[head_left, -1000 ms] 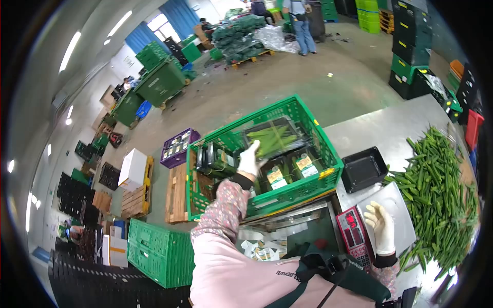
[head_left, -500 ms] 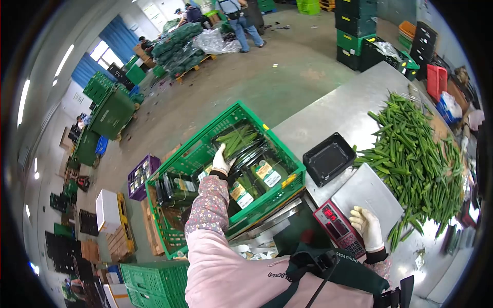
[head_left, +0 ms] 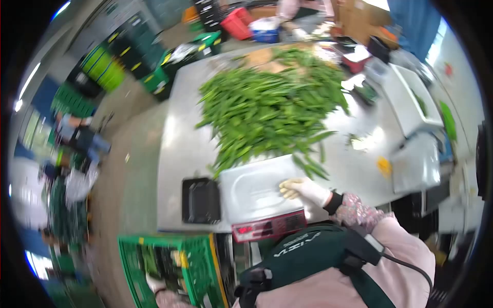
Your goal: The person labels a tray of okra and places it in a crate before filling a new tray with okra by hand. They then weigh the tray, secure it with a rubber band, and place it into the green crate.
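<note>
My left hand (head_left: 155,283), in a white glove, is inside a green plastic crate (head_left: 203,237) at the lower left. It is beside a pack of okra (head_left: 150,261); blur hides its fingers and whether they grip the pack. Gloved too, my right hand (head_left: 306,191) is held at the right edge of the silver weighing plate, fingers a little bent and apart, holding nothing. The plate belongs to a red digital scale (head_left: 269,226) with a lit display. An empty black tray (head_left: 201,201) lies left of the scale. Behind them spreads a large heap of loose okra (head_left: 267,108).
The steel table (head_left: 172,169) carries the okra and scale. A white bin (head_left: 411,105) stands at its right side. Another person's gloved hand (head_left: 300,34) is at the far edge. Dark green crates (head_left: 128,46) are stacked at the far left, and a person (head_left: 79,136) stands beyond.
The view has swung right, from the crate toward the okra heap and the table's far side. My left hand is still in the crate; my right hand stays by the scale plate.
</note>
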{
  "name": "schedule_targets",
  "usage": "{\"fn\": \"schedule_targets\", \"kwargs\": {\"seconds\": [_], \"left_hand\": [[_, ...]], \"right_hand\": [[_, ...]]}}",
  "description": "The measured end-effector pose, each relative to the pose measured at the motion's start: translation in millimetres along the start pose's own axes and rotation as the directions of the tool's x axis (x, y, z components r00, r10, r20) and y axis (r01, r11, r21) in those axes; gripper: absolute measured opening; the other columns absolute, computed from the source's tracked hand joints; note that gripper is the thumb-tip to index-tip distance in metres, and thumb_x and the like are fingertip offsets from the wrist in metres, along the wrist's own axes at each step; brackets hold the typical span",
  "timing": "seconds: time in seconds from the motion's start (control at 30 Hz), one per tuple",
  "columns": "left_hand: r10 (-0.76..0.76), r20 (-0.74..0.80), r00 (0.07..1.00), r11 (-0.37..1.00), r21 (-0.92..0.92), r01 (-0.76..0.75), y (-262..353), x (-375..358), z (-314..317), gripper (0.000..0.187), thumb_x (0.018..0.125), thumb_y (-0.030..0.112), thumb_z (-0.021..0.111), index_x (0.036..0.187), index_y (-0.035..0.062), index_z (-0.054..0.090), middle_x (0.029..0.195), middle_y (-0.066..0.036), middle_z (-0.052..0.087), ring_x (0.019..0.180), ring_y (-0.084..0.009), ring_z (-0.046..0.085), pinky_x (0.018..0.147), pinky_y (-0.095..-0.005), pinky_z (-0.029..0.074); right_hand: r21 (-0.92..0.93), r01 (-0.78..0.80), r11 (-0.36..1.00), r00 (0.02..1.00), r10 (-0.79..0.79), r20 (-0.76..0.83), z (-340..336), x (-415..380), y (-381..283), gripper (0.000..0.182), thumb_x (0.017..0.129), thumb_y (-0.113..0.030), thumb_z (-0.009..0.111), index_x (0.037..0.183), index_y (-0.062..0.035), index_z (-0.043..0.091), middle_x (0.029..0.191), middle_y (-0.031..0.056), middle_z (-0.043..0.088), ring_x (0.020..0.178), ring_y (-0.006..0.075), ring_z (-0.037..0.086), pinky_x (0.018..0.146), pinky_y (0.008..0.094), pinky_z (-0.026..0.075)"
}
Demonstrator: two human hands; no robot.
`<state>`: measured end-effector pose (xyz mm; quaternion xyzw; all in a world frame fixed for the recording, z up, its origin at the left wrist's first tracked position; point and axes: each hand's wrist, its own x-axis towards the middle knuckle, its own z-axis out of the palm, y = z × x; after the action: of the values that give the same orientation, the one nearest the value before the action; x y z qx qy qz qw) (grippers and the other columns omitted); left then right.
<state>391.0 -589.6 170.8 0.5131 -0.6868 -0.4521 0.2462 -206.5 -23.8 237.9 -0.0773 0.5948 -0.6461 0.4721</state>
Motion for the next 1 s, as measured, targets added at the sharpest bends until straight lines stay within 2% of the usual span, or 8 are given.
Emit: {"fn": "schedule_targets", "kwargs": {"seconds": [0.03, 0.13, 0.17, 0.23, 0.33, 0.57, 0.93, 1.0], "left_hand": [[-0.366, 0.223, 0.903, 0.679, -0.599, 0.424, 5.9, 5.3, -1.4, 0.065, 0.089, 0.050, 0.052, 0.139, 0.0076, 0.052, 0.135, -0.010, 0.058, 0.122, -0.0327, 0.054, 0.104, -0.0457, 0.042], [-0.282, -0.326, 0.902, 0.948, 0.050, 0.314, 25.0, 15.4, -32.5, 0.098, 0.084, 0.062, 0.065, 0.155, 0.0078, 0.023, 0.158, -0.013, 0.032, 0.146, -0.0303, 0.028, 0.120, -0.0533, 0.018], [0.177, -0.317, 0.932, 0.600, 0.785, 0.154, 44.9, 6.1, -20.5, 0.086, 0.083, 0.053, 0.073, 0.148, 0.0088, 0.039, 0.153, -0.014, 0.040, 0.137, -0.0265, 0.043, 0.113, -0.0420, 0.036], [0.703, -0.210, 0.680, 0.394, 0.910, -0.126, 71.8, 12.8, -2.6, 0.064, 0.092, 0.034, 0.069, 0.143, 0.0037, 0.046, 0.143, -0.019, 0.050, 0.125, -0.0327, 0.053, 0.105, -0.0416, 0.044], [0.662, -0.575, 0.480, 0.740, 0.604, -0.297, 209.8, -38.6, 113.6, 0.048, 0.097, 0.018, 0.062, 0.139, -0.0014, 0.049, 0.136, -0.023, 0.055, 0.118, -0.0368, 0.056, 0.103, -0.0424, 0.046], [0.608, -0.175, 0.775, 0.770, 0.370, -0.521, 372.6, -145.0, 346.8, 0.034, 0.099, 0.008, 0.055, 0.130, -0.0049, 0.057, 0.129, -0.022, 0.060, 0.117, -0.0304, 0.058, 0.105, -0.0390, 0.043], [0.292, 0.084, 0.953, 0.935, 0.186, -0.303, 429.9, -210.6, 455.2, 0.029, 0.101, 0.006, 0.049, 0.126, -0.0055, 0.059, 0.120, -0.017, 0.065, 0.108, -0.0237, 0.062, 0.097, -0.0343, 0.047], [0.184, 0.115, 0.976, 0.971, 0.131, -0.198, 431.0, -208.8, 456.7, 0.032, 0.101, 0.009, 0.050, 0.129, -0.0033, 0.058, 0.124, -0.016, 0.063, 0.112, -0.0262, 0.060, 0.099, -0.0366, 0.046]], "right_hand": [[0.029, 0.060, 0.998, 0.997, -0.058, -0.050, -24.1, -4.0, -8.9, 0.030, 0.101, -0.028, 0.056, 0.116, -0.0030, 0.065, 0.100, 0.0055, 0.071, 0.084, 0.0115, 0.067, 0.075, 0.0261, 0.054], [0.030, 0.214, 0.976, 0.918, -0.191, -0.348, -116.0, -15.5, -53.2, 0.029, 0.100, -0.025, 0.055, 0.112, -0.0013, 0.065, 0.098, 0.0074, 0.071, 0.082, 0.0159, 0.068, 0.073, 0.0285, 0.055], [0.073, 0.266, 0.961, 0.871, -0.207, -0.447, -159.6, -14.6, -56.6, 0.029, 0.099, -0.023, 0.053, 0.114, -0.0005, 0.064, 0.100, 0.0090, 0.071, 0.083, 0.0176, 0.069, 0.074, 0.0297, 0.056], [0.164, 0.331, 0.929, 0.774, -0.168, -0.611, -271.2, 1.3, -46.7, 0.031, 0.098, -0.025, 0.053, 0.114, -0.0002, 0.063, 0.100, 0.0106, 0.070, 0.084, 0.0211, 0.069, 0.073, 0.0321, 0.057], [0.147, 0.310, 0.939, 0.602, -0.074, -0.795, -395.4, 1.9, -53.2, 0.037, 0.095, -0.029, 0.058, 0.116, 0.0004, 0.061, 0.103, 0.0134, 0.069, 0.088, 0.0244, 0.069, 0.074, 0.0353, 0.057], [0.271, 0.298, 0.915, 0.268, 0.193, -0.944, -567.0, 24.5, -70.0, 0.058, 0.086, -0.037, 0.068, 0.129, -0.0008, 0.055, 0.131, 0.0220, 0.054, 0.105, 0.0369, 0.062, 0.084, 0.0447, 0.055], [0.240, 0.422, 0.874, 0.200, 0.168, -0.965, -647.1, 78.4, -103.5, 0.059, 0.084, -0.033, 0.076, 0.132, -0.0054, 0.056, 0.128, 0.0135, 0.059, 0.104, 0.0288, 0.059, 0.081, 0.0409, 0.051], [0.327, 0.406, 0.854, 0.330, 0.196, -0.923, -695.1, 95.3, -72.6, 0.057, 0.084, -0.030, 0.077, 0.130, -0.0046, 0.056, 0.121, 0.0119, 0.060, 0.101, 0.0266, 0.059, 0.079, 0.0366, 0.052]]}}
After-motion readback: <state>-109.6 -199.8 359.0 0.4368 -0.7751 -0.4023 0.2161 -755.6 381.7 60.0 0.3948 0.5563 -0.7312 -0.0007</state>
